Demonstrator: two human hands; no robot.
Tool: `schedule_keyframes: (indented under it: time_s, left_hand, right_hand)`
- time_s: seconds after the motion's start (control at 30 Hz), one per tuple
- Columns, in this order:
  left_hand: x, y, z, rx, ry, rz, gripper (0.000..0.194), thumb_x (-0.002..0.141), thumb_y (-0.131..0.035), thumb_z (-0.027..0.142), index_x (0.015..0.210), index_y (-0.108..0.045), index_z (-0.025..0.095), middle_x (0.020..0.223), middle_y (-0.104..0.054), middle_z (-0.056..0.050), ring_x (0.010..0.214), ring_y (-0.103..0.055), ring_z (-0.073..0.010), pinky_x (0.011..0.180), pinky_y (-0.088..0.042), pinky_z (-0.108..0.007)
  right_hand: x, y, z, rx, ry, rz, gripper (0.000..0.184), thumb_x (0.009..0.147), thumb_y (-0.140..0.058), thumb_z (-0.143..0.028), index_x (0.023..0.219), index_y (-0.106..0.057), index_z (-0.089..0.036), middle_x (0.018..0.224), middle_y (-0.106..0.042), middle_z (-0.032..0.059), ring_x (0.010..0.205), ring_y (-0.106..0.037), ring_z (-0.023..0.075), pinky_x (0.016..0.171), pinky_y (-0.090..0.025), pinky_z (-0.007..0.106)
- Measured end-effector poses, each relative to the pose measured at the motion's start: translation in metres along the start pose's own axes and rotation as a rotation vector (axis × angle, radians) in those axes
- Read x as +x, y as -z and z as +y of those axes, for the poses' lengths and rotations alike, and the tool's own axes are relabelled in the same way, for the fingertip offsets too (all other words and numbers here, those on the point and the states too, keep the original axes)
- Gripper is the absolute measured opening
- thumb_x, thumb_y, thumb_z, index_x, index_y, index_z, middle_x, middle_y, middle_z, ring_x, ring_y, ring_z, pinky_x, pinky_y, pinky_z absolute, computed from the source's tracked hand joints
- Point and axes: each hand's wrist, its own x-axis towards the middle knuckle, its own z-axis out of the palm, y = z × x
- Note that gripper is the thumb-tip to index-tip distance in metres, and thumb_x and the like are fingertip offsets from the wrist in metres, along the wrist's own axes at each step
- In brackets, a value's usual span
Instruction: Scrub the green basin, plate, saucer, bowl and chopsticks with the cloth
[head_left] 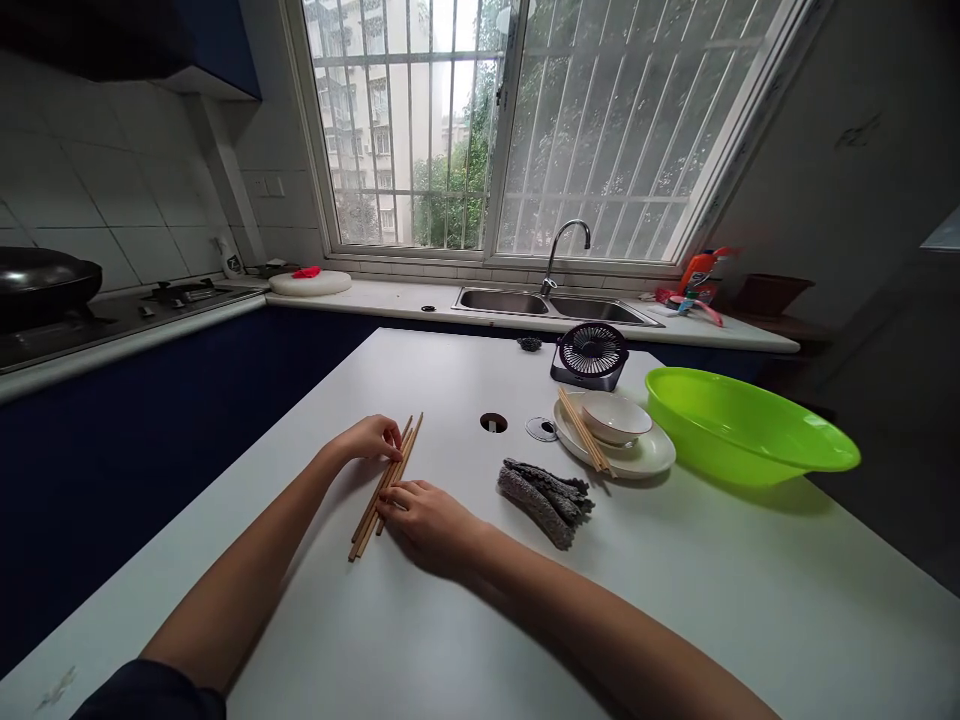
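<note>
Several wooden chopsticks (pixel 373 508) lie bunched on the white table (pixel 465 620), running from near left to far right. My left hand (pixel 369 438) rests on their far end with its fingers curled, fingertips pinched against the sticks. My right hand (pixel 424 517) lies over the near part of the bunch, its fingertips pressed on the sticks from the right. A folded grey cloth (pixel 546 489) sits just right of my right hand.
A white plate (pixel 637 461) bears a small bowl (pixel 616 417) and another pair of chopsticks (pixel 584 430). A green basin (pixel 742 425) stands at right, a small black fan (pixel 590 355) behind the plate. The table has a round hole (pixel 493 422). Sink (pixel 555 305) and stove (pixel 112 315) are beyond.
</note>
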Motion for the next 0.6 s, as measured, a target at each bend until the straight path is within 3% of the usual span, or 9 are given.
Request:
schedule_keyframes:
  time_s: [0.33,0.6]
  left_hand:
    - [0.0032,0.0004,-0.0070,-0.046,-0.033,0.030,0.034,0.051,-0.081,0.041,0.071,-0.069,0.017,0.066,-0.062,0.000,0.064,-0.054,-0.0151,0.057,-0.037,-0.026]
    - [0.0051,-0.0007,-0.0081,-0.081,-0.031,0.044,0.039,0.052,-0.080,0.047,0.074,-0.068,0.016,0.066,-0.062,0.001,0.057,-0.053,-0.0129,0.055,-0.040,-0.025]
  right_hand:
    - [0.0013,0.0007,-0.0044,-0.040,0.058,-0.045,0.034,0.091,-0.053,-0.012,0.124,-0.058,-0.012,0.124,-0.065,0.0165,0.114,-0.060,0.0234,0.097,-0.047,0.038]
    - [-0.0061,-0.0011,-0.0016,-0.068,0.046,-0.046,0.032,0.092,-0.053,-0.013,0.123,-0.059,-0.011,0.123,-0.065,0.0168,0.117,-0.059,0.0233,0.096,-0.048,0.037]
